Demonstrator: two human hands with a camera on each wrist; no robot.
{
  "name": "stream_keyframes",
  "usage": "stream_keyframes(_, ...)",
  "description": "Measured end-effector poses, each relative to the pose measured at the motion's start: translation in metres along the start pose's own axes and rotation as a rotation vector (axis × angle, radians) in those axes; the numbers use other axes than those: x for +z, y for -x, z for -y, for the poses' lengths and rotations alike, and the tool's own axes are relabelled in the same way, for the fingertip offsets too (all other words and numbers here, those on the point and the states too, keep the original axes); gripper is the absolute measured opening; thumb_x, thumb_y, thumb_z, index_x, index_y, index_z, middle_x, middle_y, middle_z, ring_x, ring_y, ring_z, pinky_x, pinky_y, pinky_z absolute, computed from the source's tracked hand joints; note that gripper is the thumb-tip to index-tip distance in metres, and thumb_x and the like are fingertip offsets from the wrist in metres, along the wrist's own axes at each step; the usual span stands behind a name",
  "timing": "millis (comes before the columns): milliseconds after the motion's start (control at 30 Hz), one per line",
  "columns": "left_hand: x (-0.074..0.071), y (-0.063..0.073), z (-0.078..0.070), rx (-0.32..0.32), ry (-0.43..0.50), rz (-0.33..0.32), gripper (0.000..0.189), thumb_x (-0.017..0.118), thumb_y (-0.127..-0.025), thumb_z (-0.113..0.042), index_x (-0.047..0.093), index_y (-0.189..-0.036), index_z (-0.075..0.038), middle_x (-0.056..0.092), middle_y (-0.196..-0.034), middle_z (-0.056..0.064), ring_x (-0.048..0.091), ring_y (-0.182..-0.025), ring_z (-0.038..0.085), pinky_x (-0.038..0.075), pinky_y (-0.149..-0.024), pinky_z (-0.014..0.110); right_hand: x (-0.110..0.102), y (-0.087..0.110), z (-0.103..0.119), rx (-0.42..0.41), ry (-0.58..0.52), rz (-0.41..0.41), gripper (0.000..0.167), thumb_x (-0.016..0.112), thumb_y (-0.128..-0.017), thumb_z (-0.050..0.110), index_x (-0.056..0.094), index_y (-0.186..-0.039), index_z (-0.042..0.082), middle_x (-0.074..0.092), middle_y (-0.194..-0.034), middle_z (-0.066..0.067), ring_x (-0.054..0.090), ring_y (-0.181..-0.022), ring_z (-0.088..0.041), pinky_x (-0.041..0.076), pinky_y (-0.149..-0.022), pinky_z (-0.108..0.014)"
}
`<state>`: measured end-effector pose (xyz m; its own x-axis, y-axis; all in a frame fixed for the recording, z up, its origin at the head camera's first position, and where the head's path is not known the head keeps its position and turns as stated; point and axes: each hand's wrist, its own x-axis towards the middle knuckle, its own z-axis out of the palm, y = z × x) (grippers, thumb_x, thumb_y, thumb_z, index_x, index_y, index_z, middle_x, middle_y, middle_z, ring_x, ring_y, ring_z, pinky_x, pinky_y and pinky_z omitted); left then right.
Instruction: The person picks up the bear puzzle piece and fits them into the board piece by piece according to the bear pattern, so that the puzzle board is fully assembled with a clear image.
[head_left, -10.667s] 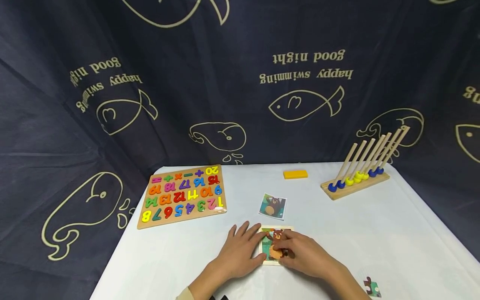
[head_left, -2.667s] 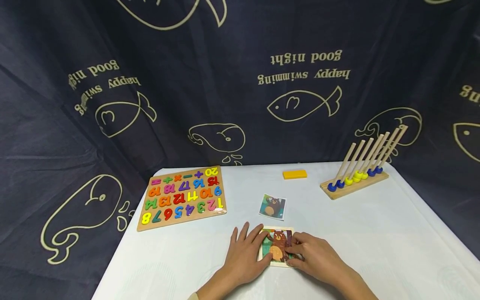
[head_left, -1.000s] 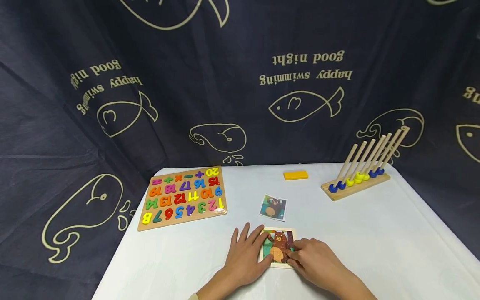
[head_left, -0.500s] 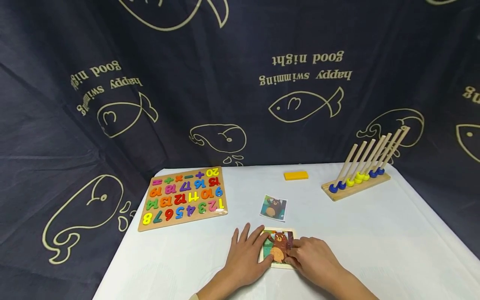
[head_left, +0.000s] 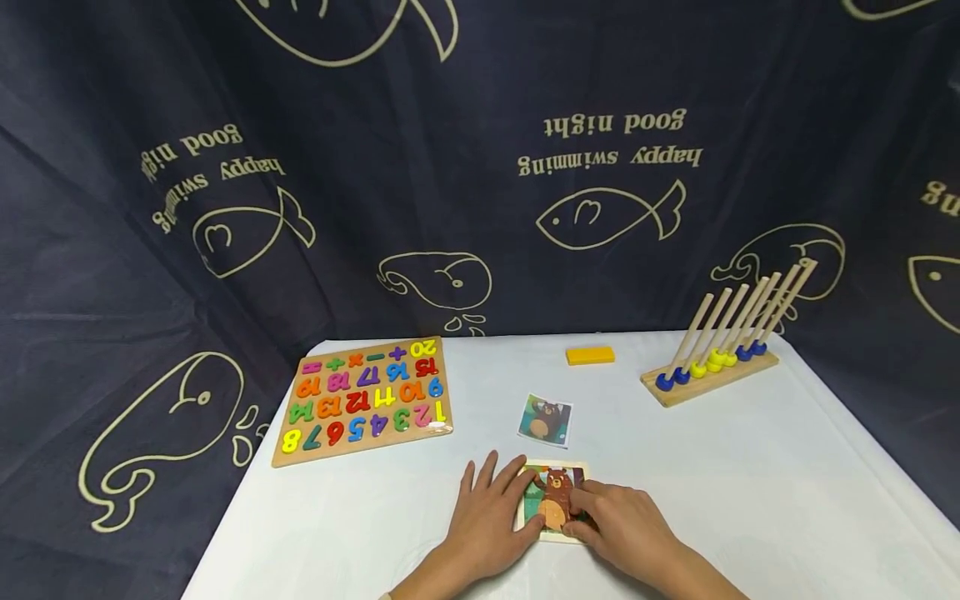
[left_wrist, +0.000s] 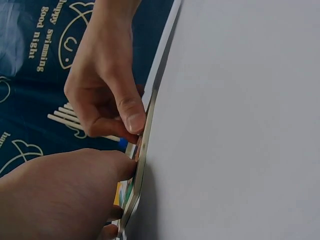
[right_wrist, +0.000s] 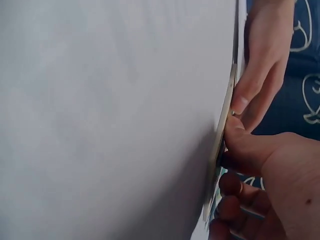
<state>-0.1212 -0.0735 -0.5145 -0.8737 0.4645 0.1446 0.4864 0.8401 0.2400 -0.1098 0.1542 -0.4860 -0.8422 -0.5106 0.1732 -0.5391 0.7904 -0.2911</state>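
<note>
A square bear jigsaw puzzle (head_left: 555,504) in a pale wooden frame lies flat on the white table, near its front. My left hand (head_left: 483,521) rests along the puzzle's left side, fingers spread and thumb on the lower edge. At the right side, my right hand (head_left: 626,525) has its fingers curled, with thumb and index finger pinching at a puzzle piece low on the bear; the fingers mostly hide that piece. In the left wrist view, the right thumb and index fingertip nearly meet at the frame (left_wrist: 142,150). Behind the puzzle lies a matching bear picture card (head_left: 545,421).
A wooden number board (head_left: 363,400) lies at the back left. A yellow block (head_left: 590,356) sits near the table's back edge. At the back right stands a peg abacus (head_left: 708,379) with blue and yellow beads. A dark fish-patterned curtain (head_left: 465,167) hangs behind.
The loose puzzle piece at the table's right front is gone from there. My right hand has shifted from the puzzle's middle to its right side. The left hand stays nearly still.
</note>
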Motion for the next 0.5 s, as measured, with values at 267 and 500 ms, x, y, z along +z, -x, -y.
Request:
stream_keyframes(267,0.003,0.005,-0.002,-0.001,0.011,-0.007,0.059,0.046,-0.092,-0.059,0.051,-0.139,-0.024,0.037,-0.15,-0.003,0.024,-0.139,0.036,0.015,-0.107,0.064,-0.003,0.015,-0.001,-0.217,0.152,-0.008,0.034,0.064,-0.09,0.045,0.078,-0.091,0.014,0.059,-0.076,0.012,0.053,-0.063,-0.002,0.048,-0.054,-0.028)
stream_keyframes(500,0.0,0.0,-0.001,0.011,-0.001,-0.022,0.059,0.046,-0.092,-0.059,0.052,-0.138,-0.024,0.038,-0.15,-0.003,0.024,-0.139,0.036,0.015,-0.107,0.064,-0.01,0.017,-0.005,-0.185,0.078,0.075,0.049,0.053,-0.095,0.051,0.076,-0.105,0.01,0.059,-0.078,0.012,0.053,-0.064,-0.001,0.05,-0.057,-0.029)
